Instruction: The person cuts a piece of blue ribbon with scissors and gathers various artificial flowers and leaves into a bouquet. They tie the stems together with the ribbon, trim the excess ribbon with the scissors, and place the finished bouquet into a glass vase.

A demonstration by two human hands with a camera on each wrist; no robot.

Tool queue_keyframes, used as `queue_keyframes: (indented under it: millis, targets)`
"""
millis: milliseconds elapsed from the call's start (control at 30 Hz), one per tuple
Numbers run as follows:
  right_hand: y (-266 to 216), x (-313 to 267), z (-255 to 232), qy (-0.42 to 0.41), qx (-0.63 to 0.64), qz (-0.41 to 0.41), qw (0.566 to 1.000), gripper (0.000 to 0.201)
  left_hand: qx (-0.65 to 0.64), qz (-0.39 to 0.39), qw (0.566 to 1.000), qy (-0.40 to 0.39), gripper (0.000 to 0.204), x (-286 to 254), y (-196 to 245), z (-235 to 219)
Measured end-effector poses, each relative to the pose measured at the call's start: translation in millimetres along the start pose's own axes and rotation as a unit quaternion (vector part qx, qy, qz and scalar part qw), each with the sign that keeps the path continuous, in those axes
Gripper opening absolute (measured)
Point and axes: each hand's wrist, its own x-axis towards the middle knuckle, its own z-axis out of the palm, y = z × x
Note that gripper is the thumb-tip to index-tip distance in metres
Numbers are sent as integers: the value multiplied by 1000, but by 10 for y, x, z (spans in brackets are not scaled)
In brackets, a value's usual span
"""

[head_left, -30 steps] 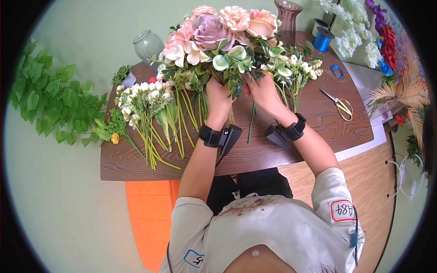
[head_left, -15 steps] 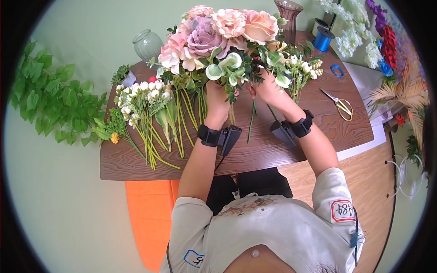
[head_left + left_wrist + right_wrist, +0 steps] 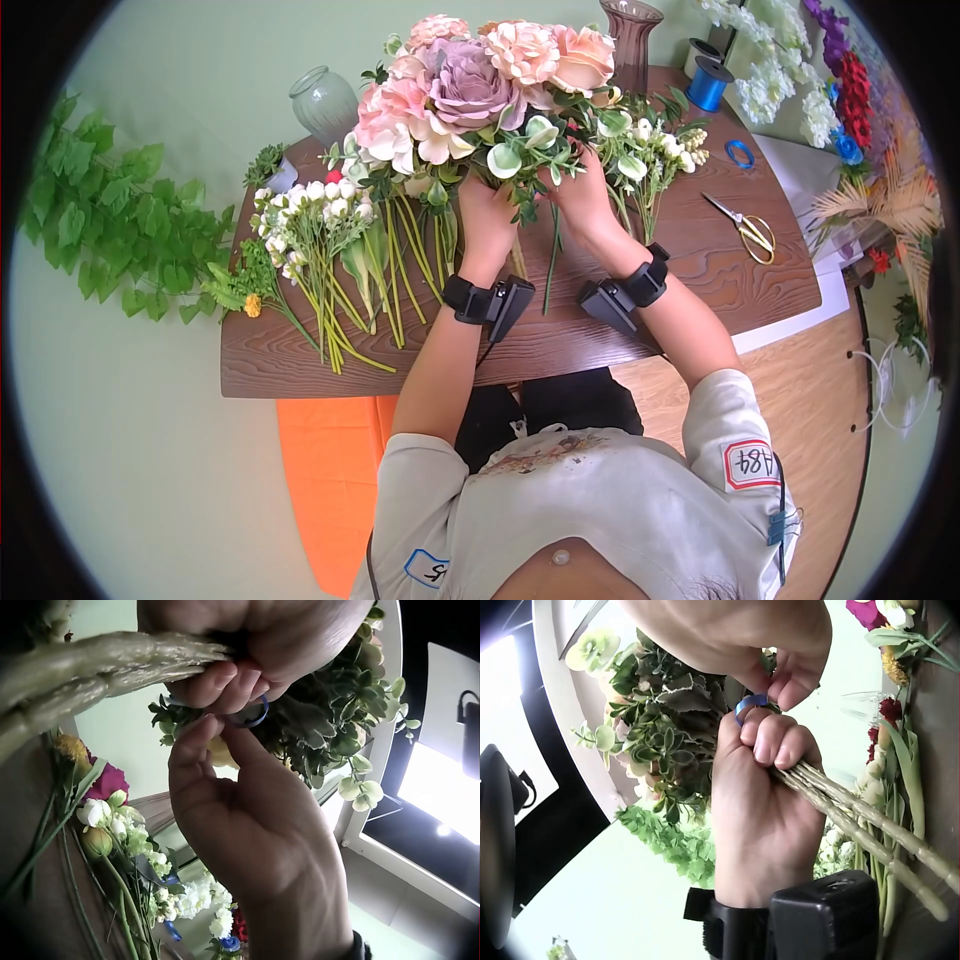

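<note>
My left hand [image 3: 487, 225] grips the thick green stems [image 3: 862, 825] of a bouquet [image 3: 468, 85] of pink, peach and mauve artificial flowers with leafy greenery. The flower heads are raised over the table's far side, and the stem ends stick out below the fist. A narrow blue ribbon [image 3: 742, 712] curves round beside the left fingers at the binding point. Close against that fist, my right hand [image 3: 583, 205] pinches the ribbon between thumb and fingertips. In the left wrist view the ribbon [image 3: 260, 716] shows as a small loop; part of it is hidden behind fingers.
White flower stems [image 3: 325, 215] lie spread at left on the brown table [image 3: 600, 340]. At right are white sprigs [image 3: 655, 150], scissors [image 3: 745, 228], a ribbon roll [image 3: 739, 154] and a blue spool [image 3: 709, 85]. A clear vase [image 3: 325, 105] and a purplish vase [image 3: 632, 45] stand at the back.
My right hand swung outward to the right, then came back in beside the left fist. The bouquet tipped toward me and shifted left, then back right; the left hand keeps its hold.
</note>
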Motion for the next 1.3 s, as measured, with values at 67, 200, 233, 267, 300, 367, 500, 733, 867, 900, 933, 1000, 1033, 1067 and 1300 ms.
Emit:
queue_keyframes:
  millis: [67, 200, 233, 267, 300, 367, 500, 733, 867, 900, 933, 1000, 1033, 1067, 1300]
  targets:
    - [-72, -34, 1, -38, 38, -26, 998, 17, -7, 3, 1000, 20, 6, -4, 8, 17]
    - [-88, -1, -66, -80, 22, -16, 996, 39, 53, -5, 998, 15, 12, 16, -28, -53]
    - [-99, 3, -90, -91, 9, -1, 996, 36, 81, -11, 997, 19, 12, 11, -28, -62]
    - [-103, 10, -114, -101, -3, 14, 995, 32, 108, -16, 994, 23, 13, 9, -16, -62]
    - [-75, 34, -139, -101, -3, 14, 995, 32, 108, -16, 994, 23, 13, 9, -5, -59]
    - [-68, 56, -151, -84, -128, -7, 988, 42, 125, -2, 992, 31, 13, 7, 17, -44]
    - [40, 81, -121, -41, -220, -159, 962, 17, 95, -33, 994, 45, 16, -16, 42, -5]
    - [-447, -66, -219, -180, 24, 106, 978, 41, 136, -28, 989, 43, 21, 6, 7, -25]
    - [-323, 14, -278, -207, 175, 174, 947, 34, 99, -32, 994, 32, 20, 19, 23, -21]
    - [-345, 4, -278, -207, 175, 174, 947, 34, 99, -32, 994, 32, 20, 28, -25, -33]
    - [-381, -11, -277, -202, 174, 188, 945, 35, 123, -32, 991, 42, 18, 46, -100, -55]
    - [-438, -35, -259, -196, 174, 202, 944, 36, 147, -33, 987, 52, 16, 56, -109, -57]
    - [-453, -43, -255, -192, 168, 209, 944, 36, 116, -11, 992, 48, 15, 57, -115, -49]
    - [-457, -48, -256, -188, 162, 216, 944, 37, 85, 12, 995, 43, 14, 56, -116, -41]
    - [-309, -48, -261, -202, 162, 115, 959, 35, 17, -100, 994, 29, 5, 14, 83, 6]
